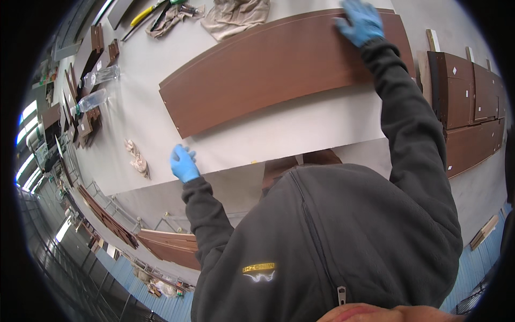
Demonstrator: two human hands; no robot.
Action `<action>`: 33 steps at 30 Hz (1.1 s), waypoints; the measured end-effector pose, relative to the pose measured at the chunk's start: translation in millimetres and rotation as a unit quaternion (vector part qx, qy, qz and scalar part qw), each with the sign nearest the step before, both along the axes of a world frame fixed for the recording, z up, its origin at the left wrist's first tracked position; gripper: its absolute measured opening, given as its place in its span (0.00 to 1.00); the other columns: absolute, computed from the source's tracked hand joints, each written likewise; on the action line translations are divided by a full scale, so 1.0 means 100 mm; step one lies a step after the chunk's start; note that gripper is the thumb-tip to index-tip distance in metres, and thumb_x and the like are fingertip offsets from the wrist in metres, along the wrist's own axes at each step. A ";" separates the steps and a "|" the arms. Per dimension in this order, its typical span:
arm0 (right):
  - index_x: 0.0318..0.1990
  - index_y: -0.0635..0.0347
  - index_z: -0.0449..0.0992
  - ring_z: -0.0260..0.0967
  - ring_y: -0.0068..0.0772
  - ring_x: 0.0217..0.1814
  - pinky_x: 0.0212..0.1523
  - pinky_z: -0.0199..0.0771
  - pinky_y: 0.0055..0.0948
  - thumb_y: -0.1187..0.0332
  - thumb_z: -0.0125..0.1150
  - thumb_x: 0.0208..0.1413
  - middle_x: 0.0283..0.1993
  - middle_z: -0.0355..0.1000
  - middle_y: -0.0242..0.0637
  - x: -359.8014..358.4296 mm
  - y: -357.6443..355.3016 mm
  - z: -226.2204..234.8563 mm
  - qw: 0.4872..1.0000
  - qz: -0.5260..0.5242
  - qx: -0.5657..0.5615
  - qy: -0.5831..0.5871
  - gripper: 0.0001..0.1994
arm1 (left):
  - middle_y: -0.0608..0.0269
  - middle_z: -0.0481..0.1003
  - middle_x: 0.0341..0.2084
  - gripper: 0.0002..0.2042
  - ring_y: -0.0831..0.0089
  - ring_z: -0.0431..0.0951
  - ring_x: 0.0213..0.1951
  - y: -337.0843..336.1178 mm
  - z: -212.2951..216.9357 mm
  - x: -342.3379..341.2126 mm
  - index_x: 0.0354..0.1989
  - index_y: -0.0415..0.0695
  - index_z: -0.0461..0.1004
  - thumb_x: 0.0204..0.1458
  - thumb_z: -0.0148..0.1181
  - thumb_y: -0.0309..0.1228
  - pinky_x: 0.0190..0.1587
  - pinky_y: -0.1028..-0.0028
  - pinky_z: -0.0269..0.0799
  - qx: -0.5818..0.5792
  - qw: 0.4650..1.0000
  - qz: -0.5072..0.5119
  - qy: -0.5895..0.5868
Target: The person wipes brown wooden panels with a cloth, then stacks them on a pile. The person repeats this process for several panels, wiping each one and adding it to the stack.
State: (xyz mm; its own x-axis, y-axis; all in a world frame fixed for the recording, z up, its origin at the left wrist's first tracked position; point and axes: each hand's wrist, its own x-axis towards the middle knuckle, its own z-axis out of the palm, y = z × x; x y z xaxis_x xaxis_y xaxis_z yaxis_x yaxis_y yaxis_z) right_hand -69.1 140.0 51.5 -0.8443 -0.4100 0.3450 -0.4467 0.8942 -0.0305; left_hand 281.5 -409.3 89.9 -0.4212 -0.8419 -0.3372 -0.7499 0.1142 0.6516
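A long brown wooden panel (268, 75) with a curved far edge lies flat on the white work table (300, 126). My right hand (362, 24), in a blue glove, reaches to the panel's far right part and rests on it, fingers apart. Near the table's front edge, just below the panel's near left corner, is my left hand (184, 163), also gloved in blue. Its fingers are loosely bent with gaps between them, and I see nothing held in it. It appears apart from the panel.
Crumpled cloths (236, 19) and a yellow-handled tool (141, 16) lie beyond the panel. Clear plastic bottles (92, 101) stand at the left by brown wooden pieces (86, 126). A small rag (138, 161) lies near the left front. Stacked brown panels (472, 139) are on the right.
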 end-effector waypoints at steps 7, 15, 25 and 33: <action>0.60 0.60 0.76 0.60 0.56 0.76 0.78 0.50 0.55 0.48 0.60 0.59 0.69 0.69 0.52 0.03 -1.03 0.01 0.968 0.066 -0.040 -0.240 0.29 | 0.57 0.84 0.43 0.20 0.66 0.86 0.41 1.24 -0.13 0.87 0.54 0.34 0.79 0.67 0.59 0.41 0.40 0.73 0.79 0.188 0.981 0.016 -0.032; 0.61 0.60 0.76 0.60 0.60 0.77 0.77 0.52 0.58 0.46 0.62 0.58 0.71 0.68 0.53 0.61 -0.77 -0.07 0.983 0.056 -0.171 0.032 0.31 | 0.34 0.60 0.73 0.38 0.43 0.58 0.75 0.44 -0.66 0.86 0.71 0.31 0.64 0.62 0.62 0.50 0.75 0.49 0.55 -0.381 0.913 -0.106 -0.098; 0.64 0.62 0.75 0.66 0.56 0.75 0.72 0.67 0.49 0.46 0.59 0.70 0.73 0.69 0.50 1.74 0.42 0.02 0.969 0.016 -0.230 0.094 0.29 | 0.44 0.71 0.58 0.27 0.51 0.70 0.60 3.40 -0.77 -0.27 0.60 0.38 0.73 0.60 0.62 0.47 0.62 0.55 0.66 -0.084 0.783 -0.608 0.103; 0.68 0.59 0.73 0.65 0.57 0.76 0.74 0.64 0.52 0.54 0.60 0.69 0.73 0.69 0.51 2.24 0.26 0.15 0.963 0.035 -0.248 0.096 0.26 | 0.47 0.82 0.41 0.14 0.54 0.83 0.43 4.23 -0.24 0.22 0.50 0.40 0.80 0.64 0.58 0.35 0.49 0.60 0.78 0.411 0.587 -0.683 0.142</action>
State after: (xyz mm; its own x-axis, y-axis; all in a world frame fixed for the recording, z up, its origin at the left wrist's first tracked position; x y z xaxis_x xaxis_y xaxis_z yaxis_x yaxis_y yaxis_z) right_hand 155.0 166.2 66.7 -0.7215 -0.2076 0.6605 -0.5446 0.7593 -0.3562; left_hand 303.5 13.4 65.6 -0.6519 0.7441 -0.1461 -0.1732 0.0415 0.9840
